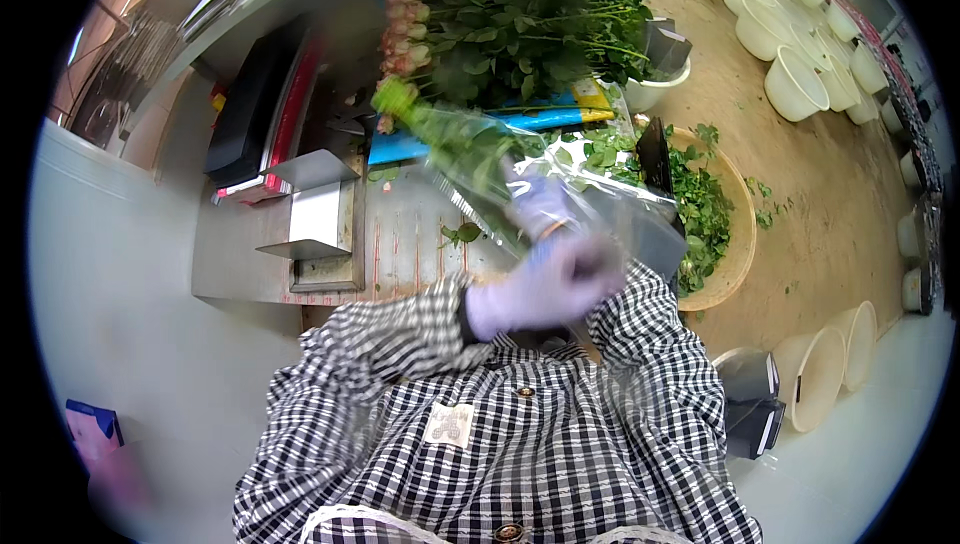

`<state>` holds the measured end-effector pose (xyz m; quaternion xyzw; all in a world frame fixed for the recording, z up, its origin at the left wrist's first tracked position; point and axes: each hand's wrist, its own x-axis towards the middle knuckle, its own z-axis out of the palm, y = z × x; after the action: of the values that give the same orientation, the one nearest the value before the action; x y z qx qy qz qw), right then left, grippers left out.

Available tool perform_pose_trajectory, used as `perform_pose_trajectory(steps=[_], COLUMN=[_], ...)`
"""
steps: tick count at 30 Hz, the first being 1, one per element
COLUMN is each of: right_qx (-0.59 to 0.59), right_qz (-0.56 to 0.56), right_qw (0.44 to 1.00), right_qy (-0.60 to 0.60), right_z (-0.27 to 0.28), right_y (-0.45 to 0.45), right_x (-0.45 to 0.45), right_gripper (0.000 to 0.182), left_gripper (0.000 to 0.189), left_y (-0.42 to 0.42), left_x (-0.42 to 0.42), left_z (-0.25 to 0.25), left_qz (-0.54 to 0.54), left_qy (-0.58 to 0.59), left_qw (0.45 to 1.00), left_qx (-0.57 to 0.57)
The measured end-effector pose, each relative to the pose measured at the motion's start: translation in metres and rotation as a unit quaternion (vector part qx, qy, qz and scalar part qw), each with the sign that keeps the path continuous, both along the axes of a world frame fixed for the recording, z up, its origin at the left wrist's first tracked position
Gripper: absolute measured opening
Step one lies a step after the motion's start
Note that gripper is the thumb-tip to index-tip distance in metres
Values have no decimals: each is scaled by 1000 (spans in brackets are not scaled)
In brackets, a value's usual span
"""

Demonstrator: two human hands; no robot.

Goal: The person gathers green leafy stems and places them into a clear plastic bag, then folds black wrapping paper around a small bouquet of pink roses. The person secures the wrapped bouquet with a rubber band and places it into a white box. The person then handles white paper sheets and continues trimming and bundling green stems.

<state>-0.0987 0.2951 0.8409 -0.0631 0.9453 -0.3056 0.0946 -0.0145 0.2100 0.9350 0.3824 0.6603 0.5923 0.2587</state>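
Note:
My right hand (541, 203), in a lilac glove, grips a bunch of green-headed flowers (450, 139) in a clear plastic sleeve (480, 206). The heads point to the upper left and are blurred by motion. An orange band (553, 229) shows near my right wrist. My left hand (551, 285), also gloved, crosses in front of that wrist; it is blurred, so its finger position is unclear. Beyond the bunch, pink and cream roses (405, 26) lie in a row, their leafy stems (510, 34) running right. Under them is a blue sheet (397, 148).
A metal bracket (322, 206) stands on the marked worktop (401, 244), beside black and red boxes (262, 109). Loose leaves (461, 233) lie on the worktop. A tub (739, 244) of cut leaves (701, 206) is at right. Several white buckets (795, 86) stand on the floor.

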Motion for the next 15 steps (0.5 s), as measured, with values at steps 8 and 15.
perform_pose_trajectory(steps=[8,15], right_qx=[148,153], right_qz=[43,-42], right_qw=[988,970], right_qy=[12,187], right_z=[-20,-69], right_y=[0,-23], right_x=[2,5], right_gripper=[73,45], left_gripper=[11,11], left_y=[8,37], left_x=[8,12], left_z=[-28,-44], left_qz=[-28,141], left_qy=[-6,-98], left_qw=[995,985], left_qx=[-95,-18])
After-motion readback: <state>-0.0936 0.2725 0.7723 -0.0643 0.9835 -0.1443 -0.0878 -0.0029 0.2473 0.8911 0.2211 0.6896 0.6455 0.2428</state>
